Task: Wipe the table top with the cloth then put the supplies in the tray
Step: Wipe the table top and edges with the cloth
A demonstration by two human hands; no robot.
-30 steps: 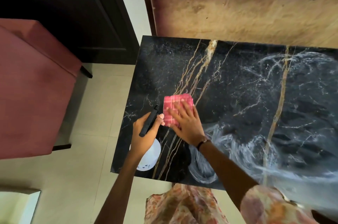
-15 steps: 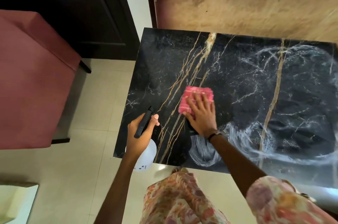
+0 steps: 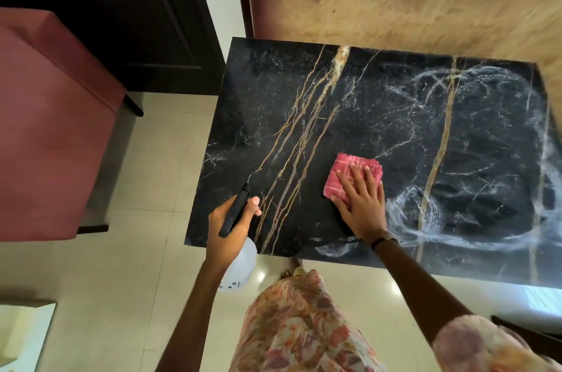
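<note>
Wipe step in progress. Pink cloth (image 3: pixel 349 172) is pressed flat on the black marble counter (image 3: pixel 380 104) by the right hand (image 3: pixel 359 204), fingers straight and spread over it.

Change noted vs. 1 s ago: cloth has been carried rightward from beside the gold veins (image 3: pixel 304 128), away from the counter's left edge, toward the wet streaks (image 3: pixel 425 219). Left part of counter now appears dry; smeared film remains to the right of the cloth, approx. half the top by judgement, so wiping is not finished.

Spray bottle (image 3: pixel 240 262) is gripped by the left hand (image 3: pixel 228 228), fingers wrapped round its black trigger head, held at the counter's near-left corner, off the surface.

Tray not in view; stowing not yet begun.
</note>
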